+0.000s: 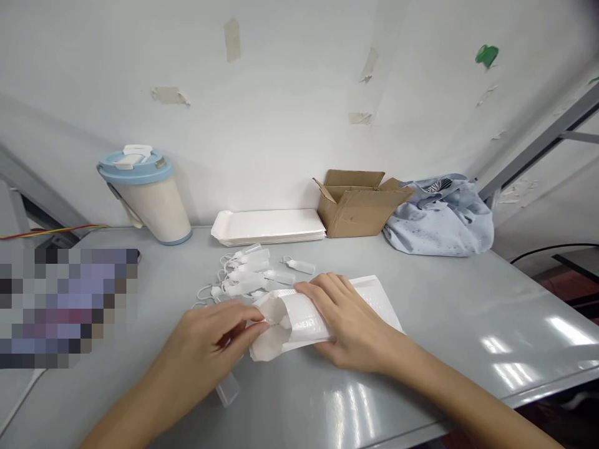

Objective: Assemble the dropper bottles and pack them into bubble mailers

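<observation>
My right hand (341, 318) is closed round a white padded bubble mailer (306, 324), whose mouth gapes toward the left. Thumb and forefinger of my left hand (224, 330) pinch together at that opening. Just inside it shows the pale tip of a small translucent plastic bottle (284, 322), and a thin cord seems to run from it to the pinch. Most of this bottle is hidden by the mailer. Behind my hands lies a loose heap of similar bottles (248, 274) with white cord loops. Another bottle (228, 390) lies partly under my left hand.
A stack of white mailers (271, 226) lies by the wall, beside an open cardboard box (360, 215). Blue-grey cloth (440, 218) is bundled at the right. A cream tumbler with a blue lid (150, 196) stands back left, behind a blurred-out object (70, 305).
</observation>
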### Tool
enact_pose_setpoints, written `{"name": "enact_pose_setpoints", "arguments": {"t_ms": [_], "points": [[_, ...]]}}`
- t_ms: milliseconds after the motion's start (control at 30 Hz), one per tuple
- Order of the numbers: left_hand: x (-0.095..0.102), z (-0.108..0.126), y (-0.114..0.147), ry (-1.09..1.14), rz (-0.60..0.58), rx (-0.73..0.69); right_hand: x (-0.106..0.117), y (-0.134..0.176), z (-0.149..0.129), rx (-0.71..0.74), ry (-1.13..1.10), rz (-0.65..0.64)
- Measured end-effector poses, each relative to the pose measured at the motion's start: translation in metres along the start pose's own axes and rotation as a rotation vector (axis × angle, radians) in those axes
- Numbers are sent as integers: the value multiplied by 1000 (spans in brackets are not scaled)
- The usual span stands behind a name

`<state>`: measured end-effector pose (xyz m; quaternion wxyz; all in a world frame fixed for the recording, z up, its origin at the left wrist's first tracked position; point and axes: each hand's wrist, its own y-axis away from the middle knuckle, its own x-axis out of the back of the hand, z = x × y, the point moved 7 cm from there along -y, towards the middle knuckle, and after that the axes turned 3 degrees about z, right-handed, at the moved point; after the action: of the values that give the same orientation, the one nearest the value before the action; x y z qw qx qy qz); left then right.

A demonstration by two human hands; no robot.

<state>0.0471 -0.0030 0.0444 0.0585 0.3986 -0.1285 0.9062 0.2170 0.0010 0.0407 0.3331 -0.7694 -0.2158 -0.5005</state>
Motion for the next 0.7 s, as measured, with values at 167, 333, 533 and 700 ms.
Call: {"name": "enact_pose_setpoints", "arguments": {"t_ms": [167,333,533,700], "points": [[-1,-27,-1,209,-21,330,4,0,-2,36,-22,27],[-16,-25,0,390,-270,397,5,1,-11,114,-52,27],[-20,-9,2,428,-372,372,4,2,-19,154,-55,19],[-31,-10,6,367,-379,373,-4,5,-29,203,-16,-11]]}}
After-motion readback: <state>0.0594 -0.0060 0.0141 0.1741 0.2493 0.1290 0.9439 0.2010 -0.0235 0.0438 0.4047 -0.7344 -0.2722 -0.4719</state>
